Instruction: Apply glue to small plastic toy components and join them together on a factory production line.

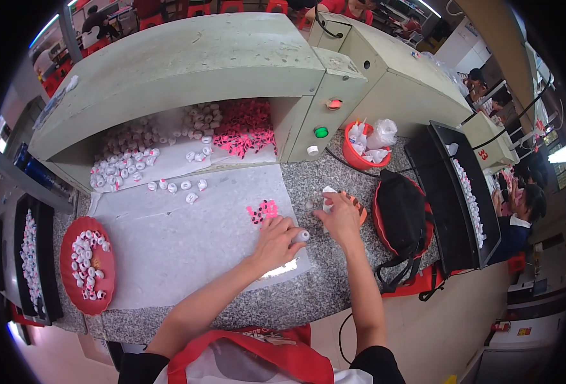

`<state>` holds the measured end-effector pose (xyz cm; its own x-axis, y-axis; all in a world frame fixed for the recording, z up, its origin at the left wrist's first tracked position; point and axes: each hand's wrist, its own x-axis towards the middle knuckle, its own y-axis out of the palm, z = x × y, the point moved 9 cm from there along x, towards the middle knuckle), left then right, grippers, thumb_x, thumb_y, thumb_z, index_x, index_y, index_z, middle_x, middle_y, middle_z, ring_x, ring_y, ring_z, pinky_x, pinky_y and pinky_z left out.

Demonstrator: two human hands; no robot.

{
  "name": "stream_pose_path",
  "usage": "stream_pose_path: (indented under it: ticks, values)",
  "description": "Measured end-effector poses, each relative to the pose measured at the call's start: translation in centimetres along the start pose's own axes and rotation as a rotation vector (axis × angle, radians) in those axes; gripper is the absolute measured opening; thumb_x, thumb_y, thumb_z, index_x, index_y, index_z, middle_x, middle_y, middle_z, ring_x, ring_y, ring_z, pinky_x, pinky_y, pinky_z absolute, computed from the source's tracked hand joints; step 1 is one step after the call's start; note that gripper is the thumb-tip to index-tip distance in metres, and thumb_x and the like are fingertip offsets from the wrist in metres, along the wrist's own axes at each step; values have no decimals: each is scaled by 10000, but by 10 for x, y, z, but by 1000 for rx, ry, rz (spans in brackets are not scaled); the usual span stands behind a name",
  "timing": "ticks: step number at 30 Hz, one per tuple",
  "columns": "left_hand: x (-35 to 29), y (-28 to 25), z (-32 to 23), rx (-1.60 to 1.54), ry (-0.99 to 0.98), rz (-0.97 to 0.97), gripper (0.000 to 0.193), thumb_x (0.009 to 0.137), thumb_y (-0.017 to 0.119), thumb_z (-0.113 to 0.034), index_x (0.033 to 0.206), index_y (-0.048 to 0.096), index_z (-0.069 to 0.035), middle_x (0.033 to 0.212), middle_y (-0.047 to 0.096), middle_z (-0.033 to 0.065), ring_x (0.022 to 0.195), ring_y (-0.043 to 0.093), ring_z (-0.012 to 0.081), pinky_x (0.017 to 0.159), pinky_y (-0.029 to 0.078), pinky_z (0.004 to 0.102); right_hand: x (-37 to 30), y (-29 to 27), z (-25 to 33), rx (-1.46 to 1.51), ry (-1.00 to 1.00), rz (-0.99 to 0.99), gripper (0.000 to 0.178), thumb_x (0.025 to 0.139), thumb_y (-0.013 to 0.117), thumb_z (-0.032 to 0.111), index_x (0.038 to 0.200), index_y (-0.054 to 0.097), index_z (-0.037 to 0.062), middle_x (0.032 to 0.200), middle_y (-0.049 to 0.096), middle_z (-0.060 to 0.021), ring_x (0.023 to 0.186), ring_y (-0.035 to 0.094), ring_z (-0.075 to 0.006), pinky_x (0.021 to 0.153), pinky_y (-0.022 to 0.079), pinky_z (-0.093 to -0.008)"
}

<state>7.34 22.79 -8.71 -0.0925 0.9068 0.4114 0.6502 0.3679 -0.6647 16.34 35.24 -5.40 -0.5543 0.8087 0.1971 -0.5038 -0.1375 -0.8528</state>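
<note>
From the head view, I see a person working at a speckled stone surface (324,275). The left hand (274,244) pinches a small white rounded piece (301,237) between thumb and fingers, just over the right edge of a white sheet (180,249). Right beside its fingertips lies a cluster of pink-and-black pieces (262,211).

The right hand (342,221) curls downward beyond the sheet's right edge, its fingers at a white scrap (327,192); whether they grip it, I cannot tell. An orange striped item (355,206) is partly hidden behind that hand.

At the far edge of the surface, a pale box-shaped machine (193,51) holds heaps of white and pink pieces in its opening. A red scalloped tray (72,288) with more white pieces sits at the left end. Toward the far right corner stands a red basket (366,165) of white bottles, with a black bag (398,211) nearer.
</note>
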Motion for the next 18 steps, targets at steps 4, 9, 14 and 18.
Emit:
stream_pose_path:
  ticks: [4, 9, 14, 18]
  values:
    - [-4, -1, 0, 33, -12, -48, 275, 701, 733, -222, 940, 672, -101, 818, 486, 35, 847, 468, 224, 782, 327, 359, -45, 10, -11, 511, 178, 186, 319, 704, 758, 85, 1001, 645, 59, 884, 642, -50, 845, 625, -172, 760, 492, -312]
    - [2, -12, -8, 54, 7, -96, 349, 618, 722, -150, 953, 664, -76, 812, 483, 38, 830, 473, 219, 770, 332, 359, -72, 24, 22, 642, -5, 32, 337, 738, 730, 55, 1057, 626, 29, 1073, 614, -93, 939, 608, -186, 795, 507, -296]
    - [14, -52, -49, -52, 40, -182, 400, 685, 710, -135, 1062, 631, -26, 939, 569, 78, 862, 567, 249, 731, 467, 381, -65, 0, 24, 1186, 119, 60, 377, 777, 655, -49, 1149, 587, -38, 1199, 572, -153, 1078, 568, -222, 870, 492, -320]
    - [15, -60, -66, -435, -93, -112, 398, 787, 711, -123, 1127, 573, 32, 1021, 609, 133, 843, 669, 239, 702, 572, 301, -57, -34, 50, 1316, -59, 233, 449, 841, 615, 85, 1242, 499, -81, 1237, 547, -222, 1156, 532, -278, 996, 403, -389]
